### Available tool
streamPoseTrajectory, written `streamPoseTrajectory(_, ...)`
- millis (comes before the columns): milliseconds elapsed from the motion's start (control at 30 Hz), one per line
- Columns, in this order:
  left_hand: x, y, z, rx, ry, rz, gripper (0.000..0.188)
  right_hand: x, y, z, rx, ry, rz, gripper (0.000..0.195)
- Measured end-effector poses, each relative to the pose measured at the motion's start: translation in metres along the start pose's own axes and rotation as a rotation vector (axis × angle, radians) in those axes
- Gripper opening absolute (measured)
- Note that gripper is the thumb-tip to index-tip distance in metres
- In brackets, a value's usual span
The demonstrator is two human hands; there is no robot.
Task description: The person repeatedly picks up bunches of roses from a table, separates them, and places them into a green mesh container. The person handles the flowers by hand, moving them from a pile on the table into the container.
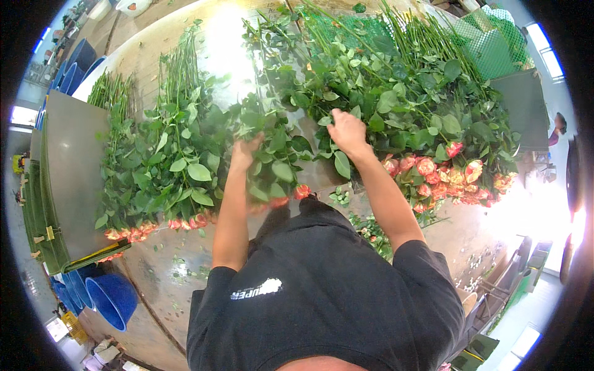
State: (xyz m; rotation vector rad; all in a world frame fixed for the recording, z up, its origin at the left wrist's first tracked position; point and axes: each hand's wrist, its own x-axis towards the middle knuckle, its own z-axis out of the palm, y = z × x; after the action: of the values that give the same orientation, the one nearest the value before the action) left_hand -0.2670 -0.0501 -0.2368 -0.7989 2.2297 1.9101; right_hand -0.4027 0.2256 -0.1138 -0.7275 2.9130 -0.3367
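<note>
Leafy cut roses with pink and yellow blooms cover a wide work table (148, 81), their heads toward me and their stems pointing away. My left hand (247, 147) is in the foliage of some roses (278, 167) at the middle; leaves hide its fingers, so its grip is unclear. To the right, my right hand (347, 130) reaches to the edge of a large pile of roses (417, 106), fingers bent and slightly blurred among the leaves. I cannot tell whether it holds a stem. Bundled roses (178, 111) lie on the left of the table.
An upright grey panel (76, 171) stands at the left, a dark green one (522, 111) at the right. Green plastic mesh (487, 51) is at the back right. Blue tubs (111, 299) stand on the floor at lower left. Loose leaves and roses (376, 232) lie below the table edge.
</note>
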Motion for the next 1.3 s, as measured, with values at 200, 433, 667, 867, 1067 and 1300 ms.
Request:
streamPoseTrajectory(200,-0.041,0.094,0.057,0.395,0.354,0.079,0.105,0.015,-0.009,0.022,-0.016,0.106,-0.144,0.02)
streamPoseTrajectory(433,-0.042,0.105,0.078,0.745,0.282,-0.039,0.104,0.025,-0.01,0.03,-0.105,0.029,-0.1,0.023)
streamPoseTrajectory(667,-0.043,0.069,0.051,0.309,0.458,0.11,0.057,0.031,-0.021,-0.013,0.276,0.009,-0.064,0.03)
streamPoseTrajectory(867,-0.032,0.031,0.054,0.033,0.452,0.173,0.048,0.06,-0.038,0.037,0.903,-0.016,0.16,0.046)
streamPoseTrajectory(1067,-0.051,0.09,0.063,0.479,0.484,-0.014,0.069,0.059,-0.047,0.059,0.479,-0.122,0.186,0.055)
streamPoseTrajectory(1300,-0.051,0.091,0.062,0.457,0.423,-0.06,0.084,0.031,-0.051,0.03,0.323,0.278,-0.08,0.041)
